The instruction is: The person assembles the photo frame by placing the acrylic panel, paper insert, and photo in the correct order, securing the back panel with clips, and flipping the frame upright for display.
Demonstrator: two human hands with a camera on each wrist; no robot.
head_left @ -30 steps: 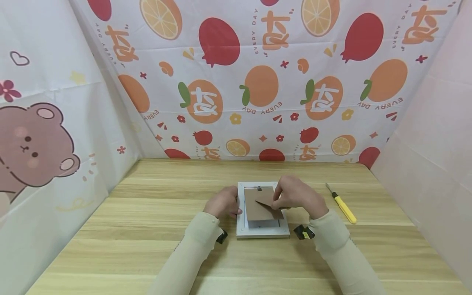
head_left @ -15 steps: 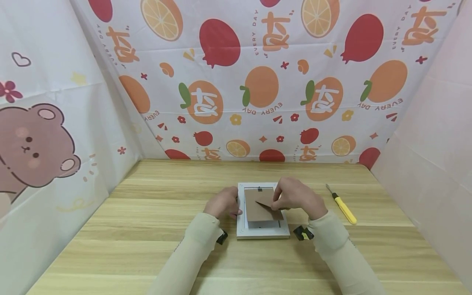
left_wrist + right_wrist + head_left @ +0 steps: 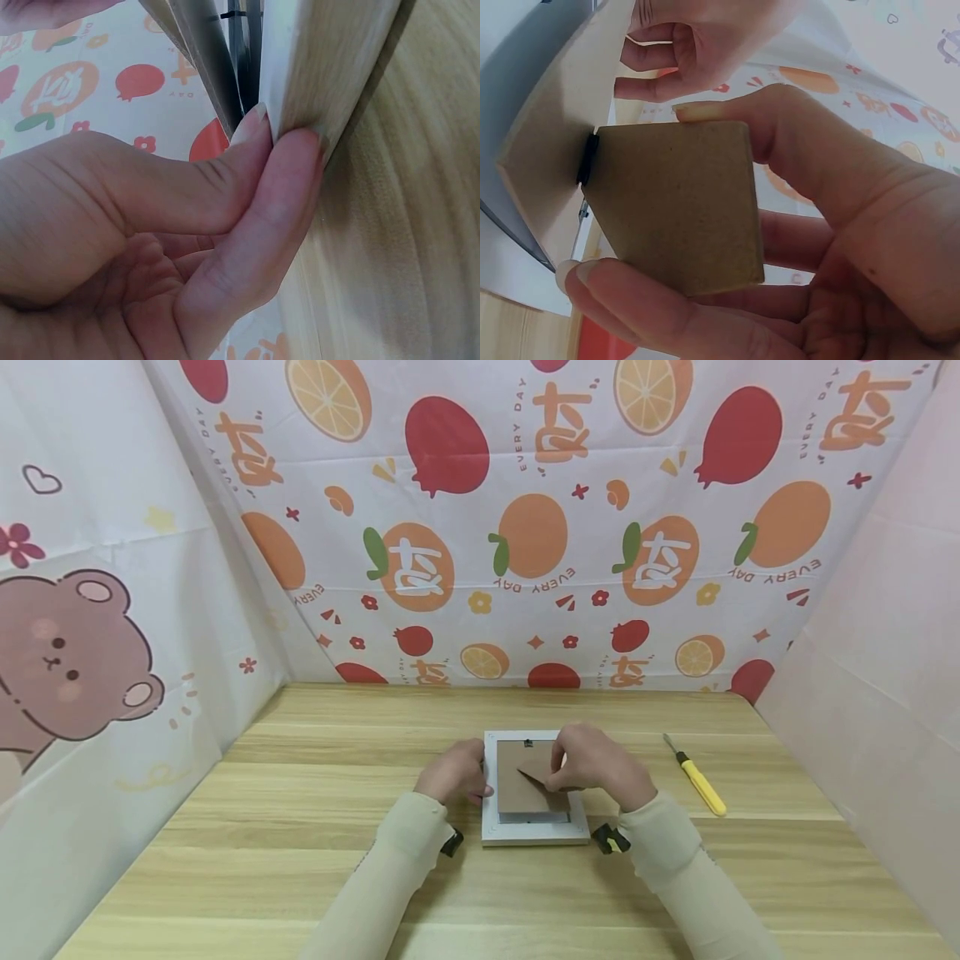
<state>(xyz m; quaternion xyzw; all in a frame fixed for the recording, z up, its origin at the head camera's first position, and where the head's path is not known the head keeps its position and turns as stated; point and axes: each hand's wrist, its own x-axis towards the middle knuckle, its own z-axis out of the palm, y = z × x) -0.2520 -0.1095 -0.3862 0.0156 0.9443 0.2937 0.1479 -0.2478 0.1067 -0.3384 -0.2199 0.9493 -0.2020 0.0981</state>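
Observation:
A white picture frame (image 3: 534, 837) lies back side up on the table. In its opening sits a brown backing board (image 3: 513, 795), its near end slightly raised over the frame. From the board rises a brown stand flap (image 3: 675, 206), joined by a black hinge (image 3: 589, 159) in the right wrist view. My right hand (image 3: 600, 764) holds this flap by its edges, thumb on one and fingers on the other. At the frame's left side, my left hand (image 3: 453, 772) pinches the rim (image 3: 330, 60) between thumb and finger, as the left wrist view shows.
To the right of the frame lies a screwdriver (image 3: 701, 785) with a yellow and black handle. The wooden table (image 3: 330, 843) ends at a fruit-patterned cloth (image 3: 480, 527) behind, with white cloth at both sides.
My right hand has shifted slightly left and nearer, carrying the backing board with it. The board now sits lower in the opening, with a narrower gap at its near end. My left hand stays put.

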